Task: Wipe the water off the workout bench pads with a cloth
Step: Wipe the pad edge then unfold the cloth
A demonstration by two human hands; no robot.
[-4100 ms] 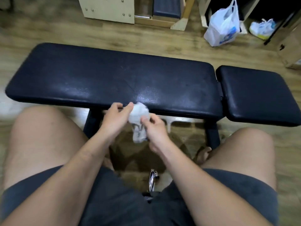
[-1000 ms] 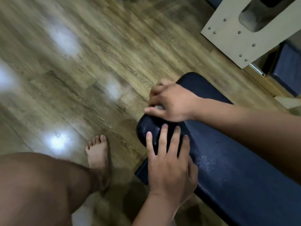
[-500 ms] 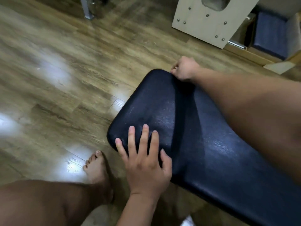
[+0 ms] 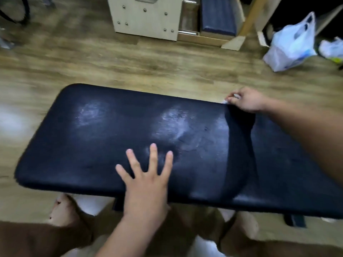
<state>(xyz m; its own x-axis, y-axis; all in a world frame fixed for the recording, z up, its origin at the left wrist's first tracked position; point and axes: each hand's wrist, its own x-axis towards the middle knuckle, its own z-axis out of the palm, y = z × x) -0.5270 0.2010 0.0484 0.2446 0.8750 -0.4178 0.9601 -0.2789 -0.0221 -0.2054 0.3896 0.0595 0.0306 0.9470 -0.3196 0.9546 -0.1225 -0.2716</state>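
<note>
Glossy brown wood-plank floor [image 4: 130, 58], glare at left. Beyond stands a pale bolt-studded plywood box [image 4: 146, 17], seemingly a dark blue cushion [image 4: 218, 15] beside it, a white plastic bag [image 4: 291, 45] further right.

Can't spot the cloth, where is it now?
Head view, right side: the cloth is bunched in the right hand at the far edge of the bench pad; only white slivers show.

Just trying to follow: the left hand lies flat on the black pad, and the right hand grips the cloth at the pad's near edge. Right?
Not quite. The head view shows the right hand gripping the cloth at the far edge of the pad, away from the person. The left hand does lie flat on the black pad.
</note>
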